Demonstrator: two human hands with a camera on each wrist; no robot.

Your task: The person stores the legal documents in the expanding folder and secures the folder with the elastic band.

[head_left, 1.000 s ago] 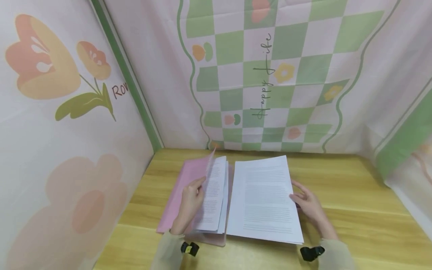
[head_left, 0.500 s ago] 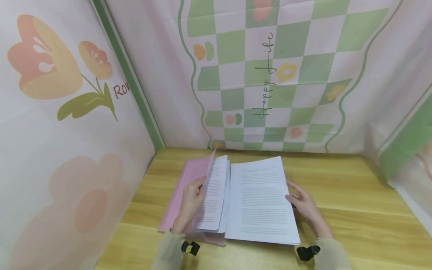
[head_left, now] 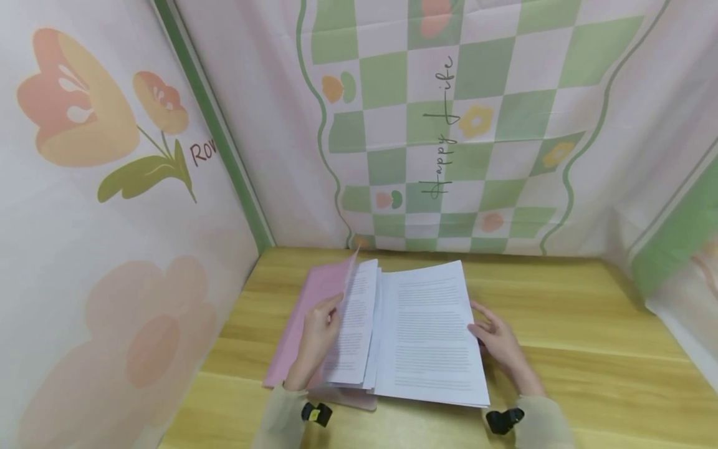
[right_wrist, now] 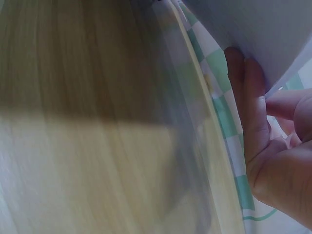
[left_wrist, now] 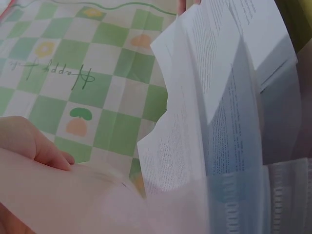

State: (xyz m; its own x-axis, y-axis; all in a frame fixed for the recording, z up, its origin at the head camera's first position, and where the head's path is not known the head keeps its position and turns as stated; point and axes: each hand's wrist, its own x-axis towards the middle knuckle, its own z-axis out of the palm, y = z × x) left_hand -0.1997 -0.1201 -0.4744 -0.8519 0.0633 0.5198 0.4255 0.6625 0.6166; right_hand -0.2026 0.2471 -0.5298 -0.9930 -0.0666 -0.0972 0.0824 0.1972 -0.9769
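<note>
A translucent pink document folder (head_left: 294,327) lies spread on the table, its front cover raised. My left hand (head_left: 318,330) pinches the cover's edge between thumb and fingers; the left wrist view shows the hand (left_wrist: 31,141) on the see-through cover (left_wrist: 73,197). Printed sheets (head_left: 356,324) sit inside the folder. Further right, a stack of printed paper (head_left: 432,337) overlaps the folder's right side. My right hand (head_left: 499,340) grips the stack's right edge, thumb on top. In the right wrist view, fingers (right_wrist: 253,102) support the paper's underside (right_wrist: 265,29), which is raised off the table.
The wooden table (head_left: 589,349) extends to the right of the stack. A checkered green and white curtain (head_left: 437,156) hangs along its back edge, and a flower-printed curtain (head_left: 112,231) stands close on the left.
My right hand has moved left with the paper stack, whose left edge now lies over the folder's right side beside the inner sheets. The left hand keeps its hold on the cover.
</note>
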